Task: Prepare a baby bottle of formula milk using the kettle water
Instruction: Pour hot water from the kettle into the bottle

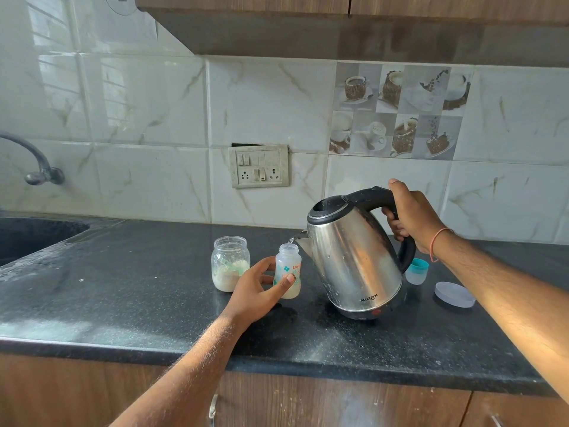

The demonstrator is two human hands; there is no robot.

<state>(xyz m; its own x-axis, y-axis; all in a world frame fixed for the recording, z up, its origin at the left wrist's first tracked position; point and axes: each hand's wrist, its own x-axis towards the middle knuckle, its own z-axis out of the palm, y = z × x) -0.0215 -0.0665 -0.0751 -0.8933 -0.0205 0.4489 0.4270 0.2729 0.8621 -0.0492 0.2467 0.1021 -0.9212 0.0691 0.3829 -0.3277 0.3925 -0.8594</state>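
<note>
Now, nearest me, my left hand [261,288] grips the baby bottle [288,272] upright on the tabletop [138,297]; I'd keep it steady. Beyond, my right hand [411,215] clasps the kettle [354,257] handle, spout just over the neck; I'd tilt gently, keeping the stream thin

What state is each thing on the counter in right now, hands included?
Kettle: lifted, tilted, lid shut, water running from spout.
Baby bottle: upright, uncapped, powder or pale liquid at bottom.
Left hand: grips the bottle.
Right hand: grips the kettle handle.
Formula jar: open, partly full, scoop inside.
Bottle cap: off, standing behind kettle.
Jar lid: off, lying flat on countertop.
Tap: no water visible.
</note>
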